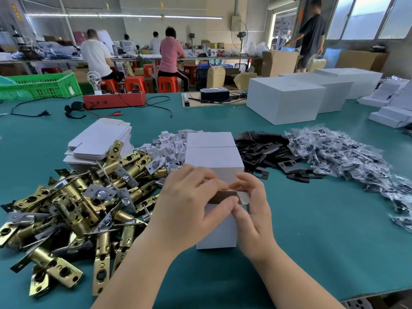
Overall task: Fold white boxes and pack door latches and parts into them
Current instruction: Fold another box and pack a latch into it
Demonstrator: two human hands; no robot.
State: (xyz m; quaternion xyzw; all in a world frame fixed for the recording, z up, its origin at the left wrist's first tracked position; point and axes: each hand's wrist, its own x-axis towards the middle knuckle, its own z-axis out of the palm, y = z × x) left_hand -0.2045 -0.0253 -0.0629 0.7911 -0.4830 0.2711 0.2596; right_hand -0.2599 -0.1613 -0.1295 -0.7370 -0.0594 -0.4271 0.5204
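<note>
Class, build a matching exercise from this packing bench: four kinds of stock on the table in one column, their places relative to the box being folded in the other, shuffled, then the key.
Things:
1. brass latches
2. black plates
3. flat box blanks
4. bagged parts

Places:
A. far right of the small box
B. heaped left of it
C. stacked behind the latch heap
D. just right of the folded boxes behind it

Pairs: 1-B, 2-D, 3-C, 4-A

two bare forearms lead to the left hand [189,201] and right hand [252,210], ungloved, no sleeves showing.
</note>
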